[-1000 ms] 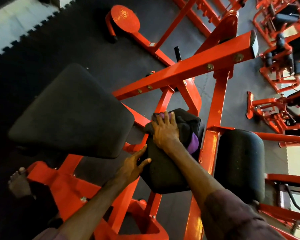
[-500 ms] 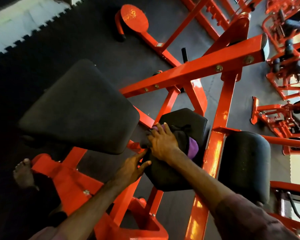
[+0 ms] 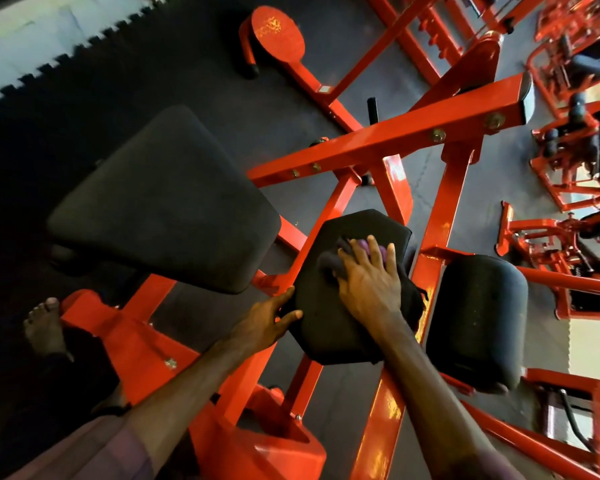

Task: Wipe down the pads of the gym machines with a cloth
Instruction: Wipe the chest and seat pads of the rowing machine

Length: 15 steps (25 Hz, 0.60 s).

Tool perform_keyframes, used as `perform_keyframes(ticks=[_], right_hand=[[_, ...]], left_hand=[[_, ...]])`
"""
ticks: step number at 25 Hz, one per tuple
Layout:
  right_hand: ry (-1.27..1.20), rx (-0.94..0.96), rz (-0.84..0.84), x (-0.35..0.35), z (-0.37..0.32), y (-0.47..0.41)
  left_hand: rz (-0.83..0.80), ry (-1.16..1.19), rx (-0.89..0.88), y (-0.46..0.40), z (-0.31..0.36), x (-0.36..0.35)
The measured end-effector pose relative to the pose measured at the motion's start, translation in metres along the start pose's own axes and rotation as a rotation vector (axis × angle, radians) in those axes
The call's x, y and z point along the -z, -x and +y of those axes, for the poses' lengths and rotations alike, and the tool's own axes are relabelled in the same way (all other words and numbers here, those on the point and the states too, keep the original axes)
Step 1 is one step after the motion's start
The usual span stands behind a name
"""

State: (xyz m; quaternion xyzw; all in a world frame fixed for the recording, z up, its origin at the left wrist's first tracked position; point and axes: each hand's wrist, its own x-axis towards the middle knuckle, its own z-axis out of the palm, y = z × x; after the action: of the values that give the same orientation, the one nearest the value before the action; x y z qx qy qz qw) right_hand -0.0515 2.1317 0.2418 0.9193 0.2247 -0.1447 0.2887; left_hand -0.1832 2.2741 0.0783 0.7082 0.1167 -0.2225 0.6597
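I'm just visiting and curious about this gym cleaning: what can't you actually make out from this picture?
Head view only:
- Most of the cloth: hidden under the right hand.
- Whether the middle pad is already clean: too dark to tell.
- The left hand fingertips: wrapped behind the pad's edge.
- The machines at the far right: blurred, cut off by the frame edge.
- The roller pad underside: faces away.

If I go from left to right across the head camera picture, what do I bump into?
Bare foot → big black pad → left hand → right hand pressing the cloth on the small pad → rounded black pad.
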Motion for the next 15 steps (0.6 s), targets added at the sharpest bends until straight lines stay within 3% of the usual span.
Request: perform_keyframes(ticks=[4, 9, 15], right_hand=[[-0.001, -0.094, -0.033, 0.013, 0.012, -0.039], [-0.1, -0.055, 0.168, -0.014, -0.002, 0.055], [-0.029, -0.11, 0.02, 0.003, 0.011, -0.02]], left_hand=[[-0.052, -0.022, 0.051, -0.003, 0.003, 0.001], [-0.124, -0.038, 0.018, 0.001, 0.008, 0.011], [-0.092, -0.039, 0.044, 0.006, 0.009, 0.003]])
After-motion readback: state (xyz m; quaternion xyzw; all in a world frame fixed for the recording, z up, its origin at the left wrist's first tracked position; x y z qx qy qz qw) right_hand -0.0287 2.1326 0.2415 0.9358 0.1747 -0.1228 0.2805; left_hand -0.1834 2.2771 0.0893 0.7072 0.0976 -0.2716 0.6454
